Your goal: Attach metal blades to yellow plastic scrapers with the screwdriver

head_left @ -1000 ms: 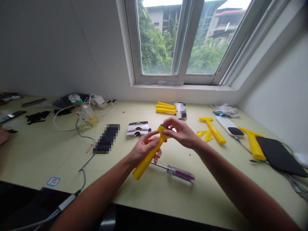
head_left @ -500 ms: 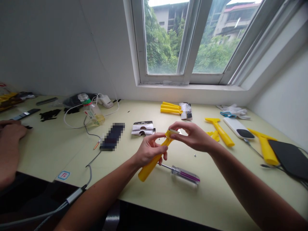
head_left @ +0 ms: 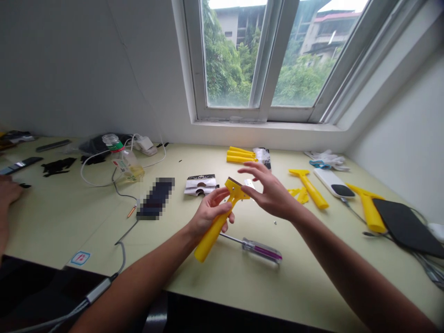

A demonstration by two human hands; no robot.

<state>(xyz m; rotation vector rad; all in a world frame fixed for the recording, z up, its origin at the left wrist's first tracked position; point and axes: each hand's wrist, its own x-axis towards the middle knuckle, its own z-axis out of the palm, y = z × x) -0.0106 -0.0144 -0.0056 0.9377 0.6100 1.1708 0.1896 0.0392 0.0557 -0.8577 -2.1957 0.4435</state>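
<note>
My left hand (head_left: 203, 215) is wrapped around a yellow scraper (head_left: 212, 233), its wide head tilted up and away from me. A screw shows on the face of the head, and a dark strip runs along its top edge. My right hand (head_left: 272, 192) is at the head's right end, thumb at the corner and the other fingers spread in the air. Beneath the scraper a screwdriver (head_left: 262, 250) with a clear and purple handle lies on the table. Small metal plates (head_left: 249, 183) lie behind the hands, and a tiny nut or screw (head_left: 275, 223) is at the right.
Yellow scrapers (head_left: 314, 192) and a white power bank (head_left: 333, 182) lie to the right, with a black pad (head_left: 409, 226) beyond. Yellow handles (head_left: 239, 158), silver packaging (head_left: 200, 185), a phone (head_left: 156, 199) and a bottle (head_left: 126, 164) stand around. Another person's hand (head_left: 10, 189) is far left.
My right fingers have come off the scraper's head and spread apart. The head has turned so that its face shows. The whole view has shifted slightly.
</note>
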